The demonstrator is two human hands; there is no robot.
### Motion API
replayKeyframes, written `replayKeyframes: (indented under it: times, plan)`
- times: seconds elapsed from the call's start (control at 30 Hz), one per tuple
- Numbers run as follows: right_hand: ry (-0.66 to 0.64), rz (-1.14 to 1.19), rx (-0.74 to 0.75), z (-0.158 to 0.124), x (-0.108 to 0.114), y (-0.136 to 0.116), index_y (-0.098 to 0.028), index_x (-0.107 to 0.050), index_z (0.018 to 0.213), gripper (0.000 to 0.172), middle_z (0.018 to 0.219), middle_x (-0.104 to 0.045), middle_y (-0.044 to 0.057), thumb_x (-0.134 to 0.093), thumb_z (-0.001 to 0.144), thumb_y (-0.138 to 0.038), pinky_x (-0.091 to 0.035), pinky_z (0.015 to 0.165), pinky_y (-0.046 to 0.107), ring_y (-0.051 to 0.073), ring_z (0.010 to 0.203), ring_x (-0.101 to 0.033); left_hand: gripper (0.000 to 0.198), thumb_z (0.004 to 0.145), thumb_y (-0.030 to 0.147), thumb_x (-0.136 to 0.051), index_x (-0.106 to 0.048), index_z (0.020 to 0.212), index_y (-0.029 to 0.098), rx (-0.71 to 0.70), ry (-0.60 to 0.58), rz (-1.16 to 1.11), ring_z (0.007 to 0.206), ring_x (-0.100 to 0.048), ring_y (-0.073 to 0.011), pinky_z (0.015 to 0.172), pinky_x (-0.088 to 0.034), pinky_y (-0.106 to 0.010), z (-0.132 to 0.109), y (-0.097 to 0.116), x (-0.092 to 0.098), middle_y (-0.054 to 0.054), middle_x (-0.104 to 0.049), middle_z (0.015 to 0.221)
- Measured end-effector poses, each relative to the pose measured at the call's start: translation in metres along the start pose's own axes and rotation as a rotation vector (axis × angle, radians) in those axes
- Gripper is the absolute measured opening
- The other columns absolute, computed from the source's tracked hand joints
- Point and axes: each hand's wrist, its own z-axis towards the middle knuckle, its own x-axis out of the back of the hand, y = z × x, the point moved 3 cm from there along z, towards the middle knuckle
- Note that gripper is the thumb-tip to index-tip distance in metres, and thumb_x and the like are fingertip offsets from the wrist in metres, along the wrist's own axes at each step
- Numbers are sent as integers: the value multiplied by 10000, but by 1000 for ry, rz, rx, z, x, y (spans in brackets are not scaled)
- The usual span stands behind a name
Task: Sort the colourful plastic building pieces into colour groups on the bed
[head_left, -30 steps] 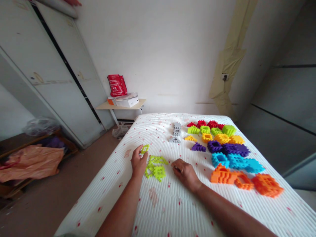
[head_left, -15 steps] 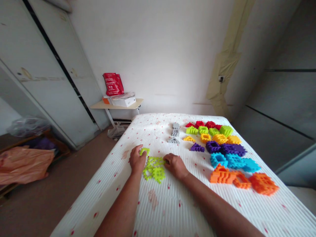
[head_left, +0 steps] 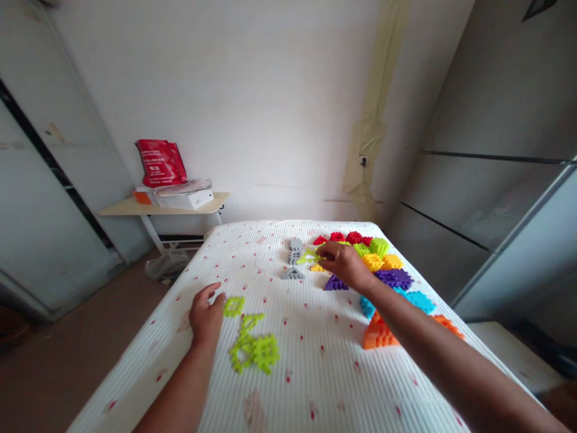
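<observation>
My left hand rests on the white bed, fingers curled, its fingertips touching a small lime green square piece. Just right of it lies a cluster of lime green lattice pieces. My right hand is stretched out toward the far end of the bed, pinching a lime green piece beside the grey pieces. Behind and under that arm lie rows of coloured blocks: red, green, yellow, purple, blue and orange.
A small side table with a red bag and a white box stands at the far left of the bed. A pale wardrobe lines the left wall. A grey panelled wall runs along the right.
My right hand picked up a lime green piece from the cluster and carried it forward to the grey pieces. The camera turned right. My left hand stayed by the small square piece.
</observation>
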Motion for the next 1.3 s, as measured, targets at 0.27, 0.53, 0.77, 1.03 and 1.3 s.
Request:
replayKeyframes:
  times: [0.27, 0.53, 0.77, 1.03, 1.3]
  plan:
    - [-82, -310, -319, 59, -12, 113, -150, -678, 787, 159, 722, -669, 20, -565, 686, -103, -364, 575, 192, 124, 645, -563, 442, 623, 425, -540, -644, 987, 197, 49, -21, -17, 813, -554, -223, 834, -435, -393, 0, -2, 0, -69, -601, 986]
    - [-154, -359, -298, 60, -37, 136, -143, -664, 729, 147, 709, -655, 20, -548, 667, -78, -332, 575, 189, 121, 648, -548, 460, 599, 449, -559, -649, 971, 193, 99, -35, -42, 819, -561, -221, 845, -430, -387, -1, 1, 4, -60, -617, 963]
    - [-180, -388, -286, 59, -35, 136, -148, -657, 730, 158, 698, -636, 18, -525, 674, -81, -337, 582, 199, 126, 638, -540, 456, 593, 445, -570, -651, 967, 198, 109, -15, -93, 813, -567, -220, 844, -435, -389, -2, -5, 3, -56, -619, 972]
    - [-200, -419, -281, 58, -36, 136, -151, -641, 704, 162, 646, -605, 17, -503, 665, -75, -340, 564, 213, 142, 632, -547, 448, 599, 441, -570, -655, 960, 191, 110, -16, -107, 833, -568, -224, 855, -432, -395, -4, 3, 5, -58, -623, 959]
    - [-210, -458, -278, 58, -38, 139, -134, -665, 755, 186, 684, -633, 29, -510, 667, -83, -335, 559, 210, 142, 643, -556, 451, 599, 450, -572, -650, 968, 201, 103, -19, -126, 852, -565, -224, 861, -427, -393, -2, -3, 3, -55, -618, 976]
